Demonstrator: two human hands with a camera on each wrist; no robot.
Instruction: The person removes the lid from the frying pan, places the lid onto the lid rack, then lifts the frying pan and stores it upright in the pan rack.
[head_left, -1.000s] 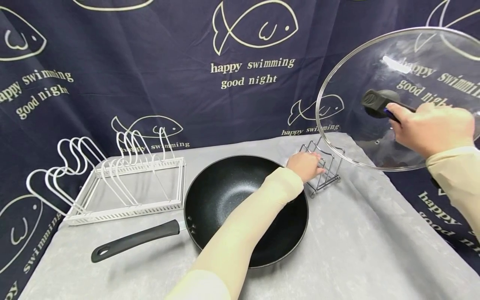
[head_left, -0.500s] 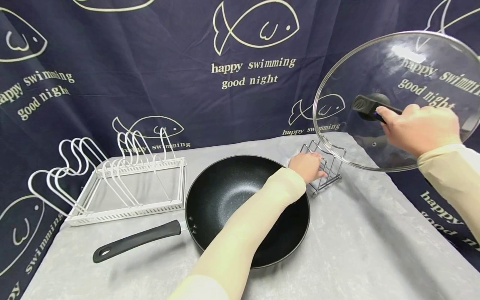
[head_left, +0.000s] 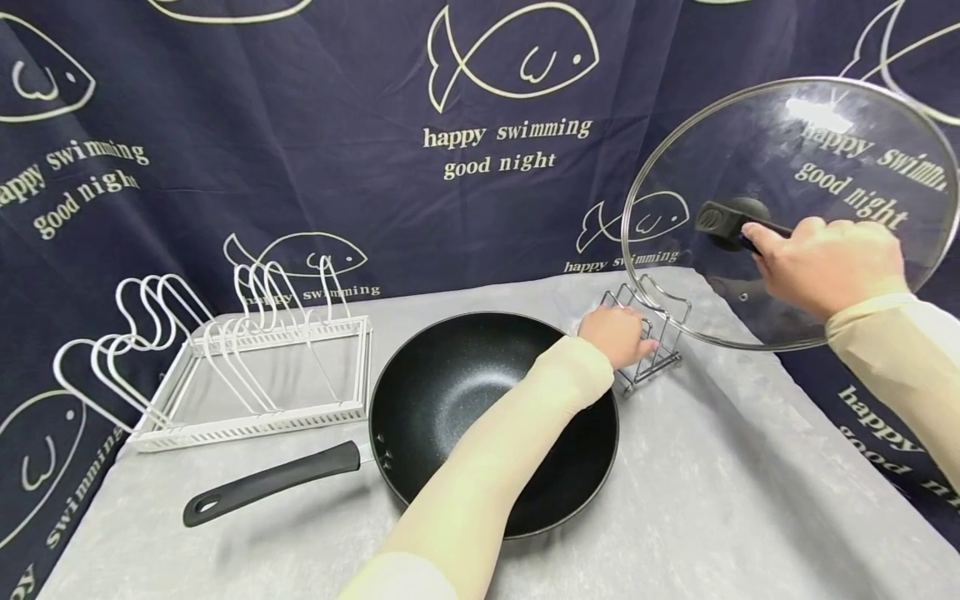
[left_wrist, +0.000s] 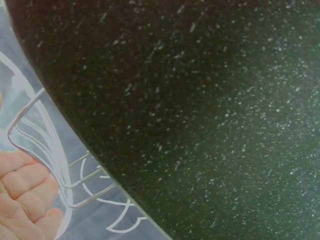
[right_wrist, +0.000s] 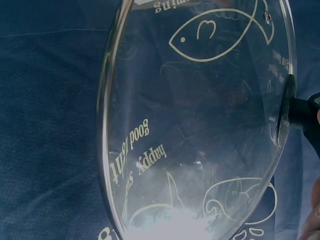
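My right hand (head_left: 836, 262) grips the black handle (head_left: 722, 223) of a large glass pot lid (head_left: 847, 158), raised at the right and tilted nearly upright. The lid's lower left rim overlaps the small metal wire rack (head_left: 654, 369) in the head view; whether they touch I cannot tell. My left hand (head_left: 617, 335) reaches across a black wok (head_left: 450, 392) and holds that rack, covering its left part. In the left wrist view, bent fingers (left_wrist: 30, 187) lie against the rack's wires, and the wok fills most of the picture.
At the left stands a white rack (head_left: 240, 427) with several curved wire dividers. The wok's long handle (head_left: 277, 483) points left, in front of that rack. A dark blue fish-print cloth (head_left: 360, 150) hangs behind the grey table (head_left: 720, 517).
The right hand has brought the lid left and slightly down, so its rim now overlaps the wire rack more. The left hand, the wok and the white rack stay about where they were.
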